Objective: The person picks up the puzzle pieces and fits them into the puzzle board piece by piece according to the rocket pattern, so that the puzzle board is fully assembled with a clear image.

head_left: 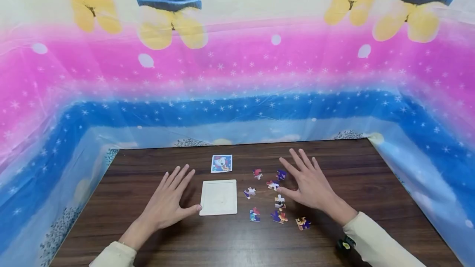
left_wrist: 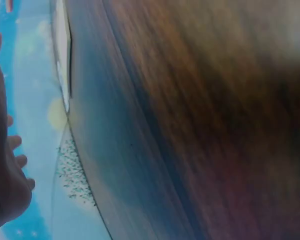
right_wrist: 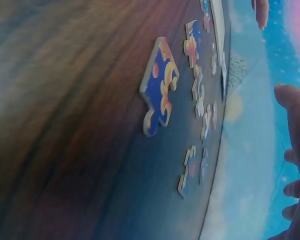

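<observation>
My left hand (head_left: 168,203) has its fingers spread, just left of a cream square puzzle tray (head_left: 219,197); its thumb tip is at the tray's left edge, and I cannot tell whether it touches. Several loose jigsaw pieces lie scattered right of the tray, among them a red one (head_left: 257,173), a purple one (head_left: 281,174) and a white one with a black spot (head_left: 280,202). Fingers spread and holding nothing, my right hand (head_left: 311,184) is beside them, thumb close to a white-and-orange piece (head_left: 273,185). In the right wrist view, a blue-and-yellow piece (right_wrist: 160,87) looms nearest.
A small picture card (head_left: 221,163) of a cartoon figure lies behind the tray. The dark wooden table (head_left: 148,242) is bordered at the back and sides by a printed cloth (head_left: 237,73). A small dark object (head_left: 346,243) shows by the right cuff.
</observation>
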`<state>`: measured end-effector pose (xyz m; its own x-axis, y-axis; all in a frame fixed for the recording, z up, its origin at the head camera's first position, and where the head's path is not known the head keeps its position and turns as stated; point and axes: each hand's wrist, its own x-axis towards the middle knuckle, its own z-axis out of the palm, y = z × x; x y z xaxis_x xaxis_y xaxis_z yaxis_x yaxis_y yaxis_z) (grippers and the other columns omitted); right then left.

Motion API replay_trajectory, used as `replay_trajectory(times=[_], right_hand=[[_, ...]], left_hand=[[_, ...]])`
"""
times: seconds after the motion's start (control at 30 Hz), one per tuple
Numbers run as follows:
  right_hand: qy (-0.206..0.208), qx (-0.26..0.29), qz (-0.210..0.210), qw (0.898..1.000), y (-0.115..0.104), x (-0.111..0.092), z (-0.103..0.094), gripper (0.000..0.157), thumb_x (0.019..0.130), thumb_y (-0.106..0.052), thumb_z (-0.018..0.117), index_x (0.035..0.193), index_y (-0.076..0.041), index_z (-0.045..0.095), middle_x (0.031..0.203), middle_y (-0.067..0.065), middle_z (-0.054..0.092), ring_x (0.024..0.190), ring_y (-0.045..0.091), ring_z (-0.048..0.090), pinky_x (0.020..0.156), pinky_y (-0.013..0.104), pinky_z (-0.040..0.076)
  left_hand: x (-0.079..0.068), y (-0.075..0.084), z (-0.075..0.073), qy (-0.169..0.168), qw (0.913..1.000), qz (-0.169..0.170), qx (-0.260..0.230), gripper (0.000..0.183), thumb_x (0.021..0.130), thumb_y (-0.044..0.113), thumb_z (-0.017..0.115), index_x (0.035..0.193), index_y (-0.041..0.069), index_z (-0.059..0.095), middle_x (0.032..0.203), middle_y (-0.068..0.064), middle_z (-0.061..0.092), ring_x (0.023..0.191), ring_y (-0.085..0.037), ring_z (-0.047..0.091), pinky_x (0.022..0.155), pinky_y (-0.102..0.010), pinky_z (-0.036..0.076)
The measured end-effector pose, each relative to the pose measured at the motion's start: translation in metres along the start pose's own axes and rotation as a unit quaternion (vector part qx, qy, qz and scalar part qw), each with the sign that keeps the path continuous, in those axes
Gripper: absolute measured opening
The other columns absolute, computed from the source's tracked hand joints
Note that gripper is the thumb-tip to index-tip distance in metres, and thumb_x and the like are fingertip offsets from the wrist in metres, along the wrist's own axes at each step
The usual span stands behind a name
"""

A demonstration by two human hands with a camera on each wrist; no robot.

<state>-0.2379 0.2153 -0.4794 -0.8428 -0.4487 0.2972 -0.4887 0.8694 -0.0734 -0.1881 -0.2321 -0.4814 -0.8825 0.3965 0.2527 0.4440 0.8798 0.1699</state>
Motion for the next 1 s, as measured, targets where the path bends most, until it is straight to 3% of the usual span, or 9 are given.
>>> replay_trajectory(times=[0.13, 0.3, 0.47, 0.7, 1.0], right_hand=[[-0.002, 0.027, -0.018, 0.999, -0.005, 0.013, 0.006, 0.088, 0.091, -0.074, 0.056, 0.161, -0.026, 0.035, 0.171, 0.010, 0.017, 0.157, 0.037, 0.011, 0.117, 0.070, 0.017], [-0.026, 0.053, -0.049, 0.997, -0.007, 0.030, 0.016, 0.082, 0.095, -0.070, 0.055, 0.159, -0.021, 0.039, 0.168, 0.012, 0.025, 0.155, 0.037, 0.018, 0.117, 0.067, 0.023], [-0.045, 0.087, -0.088, 0.991, -0.003, 0.046, 0.027, 0.076, 0.097, -0.062, 0.058, 0.156, -0.015, 0.045, 0.164, 0.015, 0.034, 0.152, 0.039, 0.027, 0.117, 0.061, 0.030], [-0.073, 0.109, -0.093, 0.987, 0.001, 0.062, 0.047, 0.066, 0.098, -0.055, 0.063, 0.151, -0.016, 0.053, 0.157, 0.012, 0.046, 0.146, 0.034, 0.041, 0.112, 0.056, 0.040], [-0.099, 0.112, -0.082, 0.985, -0.002, 0.077, 0.058, 0.052, 0.100, -0.040, 0.065, 0.144, -0.015, 0.061, 0.149, 0.013, 0.054, 0.136, 0.033, 0.053, 0.108, 0.053, 0.045]], left_hand=[[0.007, -0.001, 0.003, -0.025, 0.9975, 0.020, -0.062, 0.102, 0.086, 0.064, 0.072, 0.162, 0.012, 0.029, 0.168, -0.012, 0.026, 0.155, -0.036, 0.021, 0.122, -0.058, 0.018], [0.016, -0.002, 0.007, -0.074, 0.9884, 0.025, -0.130, 0.099, 0.087, 0.059, 0.074, 0.162, 0.011, 0.031, 0.168, -0.010, 0.027, 0.154, -0.036, 0.024, 0.120, -0.060, 0.024], [0.022, -0.004, 0.012, -0.111, 0.9820, 0.016, -0.152, 0.102, 0.085, 0.063, 0.074, 0.162, 0.011, 0.031, 0.167, -0.011, 0.029, 0.152, -0.039, 0.027, 0.115, -0.063, 0.030], [0.027, -0.004, 0.020, -0.152, 0.9704, 0.012, -0.187, 0.106, 0.082, 0.066, 0.076, 0.162, 0.010, 0.031, 0.167, -0.009, 0.028, 0.152, -0.034, 0.029, 0.114, -0.060, 0.033], [0.027, -0.009, 0.027, -0.160, 0.9643, 0.011, -0.211, 0.108, 0.079, 0.064, 0.079, 0.160, 0.008, 0.034, 0.166, -0.011, 0.031, 0.152, -0.036, 0.028, 0.115, -0.060, 0.033]])
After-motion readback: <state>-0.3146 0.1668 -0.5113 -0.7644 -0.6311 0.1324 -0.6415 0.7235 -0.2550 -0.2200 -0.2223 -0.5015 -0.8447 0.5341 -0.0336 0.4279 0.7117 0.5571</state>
